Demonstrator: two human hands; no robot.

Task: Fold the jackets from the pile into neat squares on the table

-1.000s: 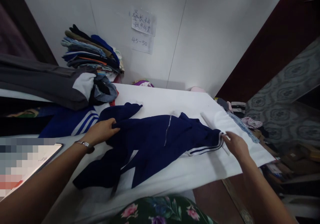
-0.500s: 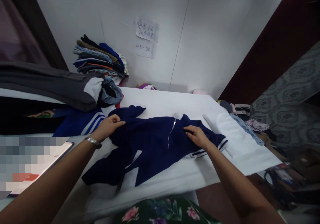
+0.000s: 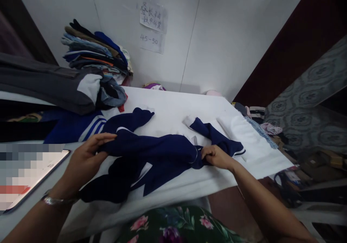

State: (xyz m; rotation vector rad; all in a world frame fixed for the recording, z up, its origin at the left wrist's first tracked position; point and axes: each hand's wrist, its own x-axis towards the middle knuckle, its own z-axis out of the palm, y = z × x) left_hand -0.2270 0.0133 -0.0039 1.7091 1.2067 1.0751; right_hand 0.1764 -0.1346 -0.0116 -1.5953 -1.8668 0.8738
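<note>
A navy blue jacket (image 3: 162,149) with white trim lies across the white table, part of it folded over lengthwise. My right hand (image 3: 218,157) is closed on the fabric at its right end, beside a pale curved strip. At the left end, my left hand (image 3: 86,158) has its fingers stretched out and its thumb apart, with the edge of the cloth in the gap between them. One sleeve with a white-striped cuff (image 3: 239,151) reaches out to the right. Dark parts of the jacket also spread to the back left and front left.
A tall stack of folded clothes (image 3: 94,55) stands at the back left. Grey trousers (image 3: 48,85) and a blue striped garment (image 3: 73,125) lie at left, above a tablet-like screen (image 3: 65,154). White folded cloth (image 3: 241,131) lies on the table (image 3: 168,109) at right.
The jacket's upper part has been folded over toward me, so a sleeve shows behind it. My left hand has moved left and nearer, its fingers spreading. My right hand has moved slightly nearer.
</note>
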